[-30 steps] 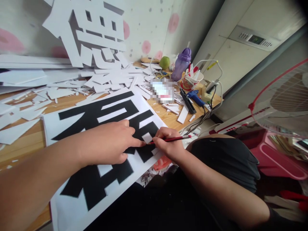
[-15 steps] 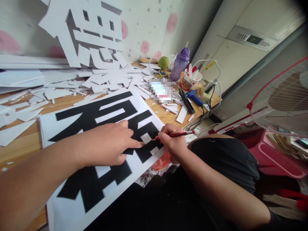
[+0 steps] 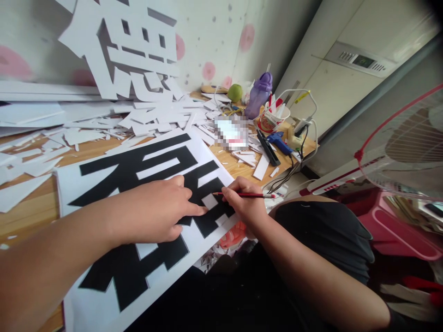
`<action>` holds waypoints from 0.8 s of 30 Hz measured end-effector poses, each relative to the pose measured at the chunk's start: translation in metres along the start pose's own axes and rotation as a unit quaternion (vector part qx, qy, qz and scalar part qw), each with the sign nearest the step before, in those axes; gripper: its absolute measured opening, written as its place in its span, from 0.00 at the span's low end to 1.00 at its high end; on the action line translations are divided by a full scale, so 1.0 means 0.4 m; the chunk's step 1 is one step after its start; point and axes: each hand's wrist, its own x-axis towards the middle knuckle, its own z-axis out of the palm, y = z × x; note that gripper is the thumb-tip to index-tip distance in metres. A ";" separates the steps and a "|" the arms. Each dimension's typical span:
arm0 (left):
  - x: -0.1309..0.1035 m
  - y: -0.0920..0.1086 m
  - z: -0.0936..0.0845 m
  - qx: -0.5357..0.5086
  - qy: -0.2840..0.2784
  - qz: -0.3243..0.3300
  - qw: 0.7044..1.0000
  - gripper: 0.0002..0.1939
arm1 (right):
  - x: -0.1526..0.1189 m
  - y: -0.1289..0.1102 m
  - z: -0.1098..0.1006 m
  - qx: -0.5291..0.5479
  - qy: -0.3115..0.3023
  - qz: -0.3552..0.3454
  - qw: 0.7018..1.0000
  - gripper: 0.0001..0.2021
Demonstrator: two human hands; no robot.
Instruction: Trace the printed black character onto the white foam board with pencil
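A large black paper character lies on a white sheet at the table's near edge. My left hand rests on it, index finger stretched out and pressing the black paper beside a small white rectangular gap. That hand holds nothing; its other fingers are partly curled. In my right hand is a red and black pencil, gripped near its point. The pencil tip is at the gap's upper edge, and the hand sits at the sheet's right margin.
White board scraps cover the back of the wooden table. A large white cut-out character leans on the wall. To the right are a pixelated phone, a blue glue gun, a purple bottle, a paper bowl and a fan.
The pencil tip has moved up along the white gap, and the pencil now lies flatter, its far end lower. My left hand keeps its place on the sheet.
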 end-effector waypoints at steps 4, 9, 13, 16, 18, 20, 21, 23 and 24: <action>0.003 0.001 0.000 -0.004 0.004 -0.002 1.000 0.29 | 0.002 0.001 0.006 -0.031 0.013 -0.004 0.999 0.13; 0.002 -0.002 0.004 -0.011 0.018 -0.002 1.000 0.29 | 0.003 -0.004 0.001 -0.029 0.018 -0.028 0.999 0.12; 0.000 -0.002 0.004 -0.007 0.013 -0.003 1.000 0.30 | 0.002 0.000 -0.006 0.026 0.005 -0.032 0.999 0.12; -0.001 0.001 0.000 -0.005 0.005 -0.006 1.000 0.30 | -0.003 0.004 -0.009 0.044 0.014 -0.028 0.999 0.13; -0.002 0.003 -0.004 -0.002 -0.006 -0.009 1.000 0.30 | -0.006 0.001 -0.009 0.070 0.026 -0.021 0.997 0.12; -0.002 0.006 -0.007 0.002 -0.010 -0.008 1.000 0.30 | -0.009 -0.006 -0.005 0.090 0.026 -0.019 0.995 0.11; -0.003 0.007 -0.008 0.004 -0.010 -0.006 1.000 0.30 | -0.009 -0.011 -0.002 0.088 0.017 -0.023 0.996 0.11; -0.003 0.007 -0.008 0.006 -0.006 -0.002 1.000 0.30 | -0.009 -0.019 0.009 0.059 -0.012 -0.037 0.997 0.11; -0.003 0.008 -0.008 0.007 -0.005 -0.002 1.000 0.30 | -0.009 -0.022 0.015 0.042 -0.029 -0.045 0.998 0.11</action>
